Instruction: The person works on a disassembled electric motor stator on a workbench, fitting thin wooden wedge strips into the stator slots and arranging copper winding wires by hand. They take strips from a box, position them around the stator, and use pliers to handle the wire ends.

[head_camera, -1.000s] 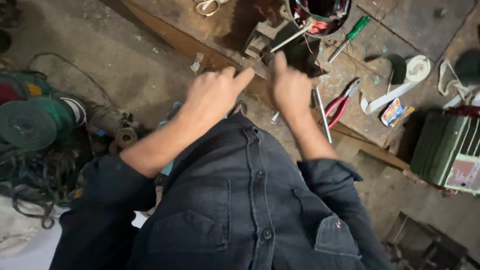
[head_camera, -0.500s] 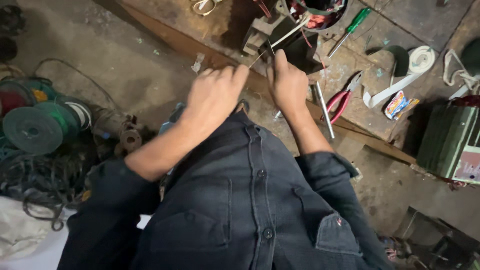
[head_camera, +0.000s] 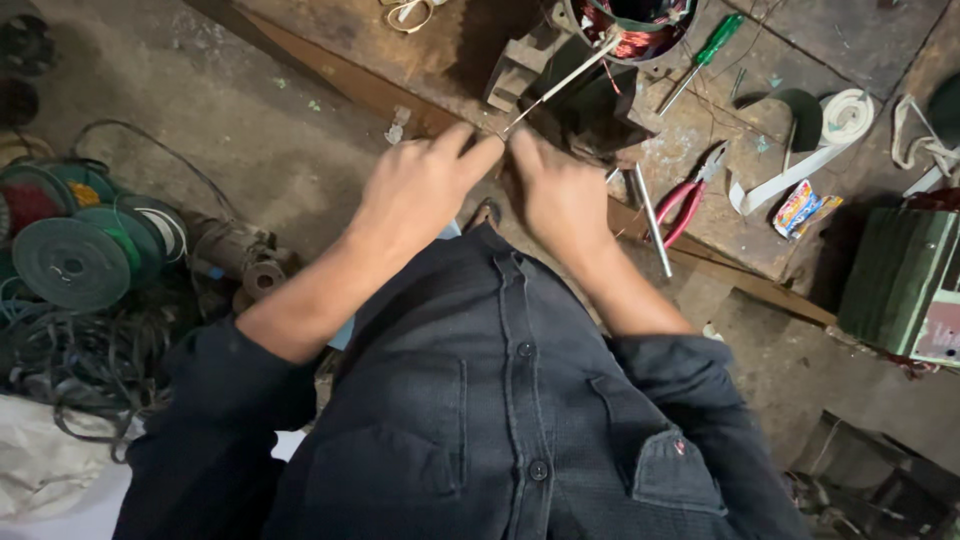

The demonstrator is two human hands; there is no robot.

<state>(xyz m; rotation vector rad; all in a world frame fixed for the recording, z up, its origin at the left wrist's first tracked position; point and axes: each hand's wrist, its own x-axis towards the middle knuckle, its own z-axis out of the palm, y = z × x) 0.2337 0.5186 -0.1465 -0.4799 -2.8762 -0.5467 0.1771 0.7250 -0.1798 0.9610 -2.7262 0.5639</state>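
My left hand (head_camera: 425, 190) and right hand (head_camera: 560, 195) now meet fingertip to fingertip, both pinching near end of thin pale rod (head_camera: 560, 82). Hands sit lower than second ago. Rod slants up into motor stator (head_camera: 630, 18) copper winding; seems threading under way.

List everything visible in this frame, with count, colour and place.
Motor stator: one, copper windings, bench top edge.
Thin rod: one, pale, from stator to fingertips.
Screwdriver: one, green handle, bench.
Pliers: one, red handles, bench.
Metal bar: one, grey, beside pliers.
Tape roll: one, white, bench right.
Wire spools: several, green, floor left.
Box: one, green, right.
Left hand: pinching rod end.
Right hand: beside it, at rod end.
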